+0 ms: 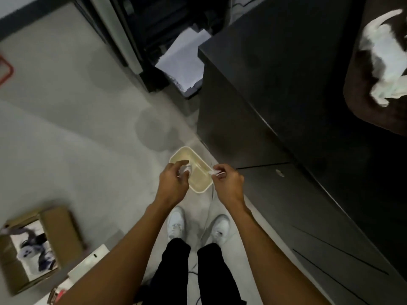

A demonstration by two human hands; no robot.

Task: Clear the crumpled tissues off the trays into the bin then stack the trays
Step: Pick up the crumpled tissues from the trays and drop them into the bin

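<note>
A small cream bin stands on the grey floor beside a black counter. Above the bin's left rim, my left hand grips a crumpled white tissue. My right hand pinches a smaller bit of white tissue over the right rim. On the counter at the top right lies a dark brown tray. Crumpled white tissues rest on it. Only part of that tray is in view.
An open cardboard box with mixed items sits on the floor at the lower left, next to a white box. A dark container with white sheets stands behind the counter's corner. A thin cable runs between my white shoes.
</note>
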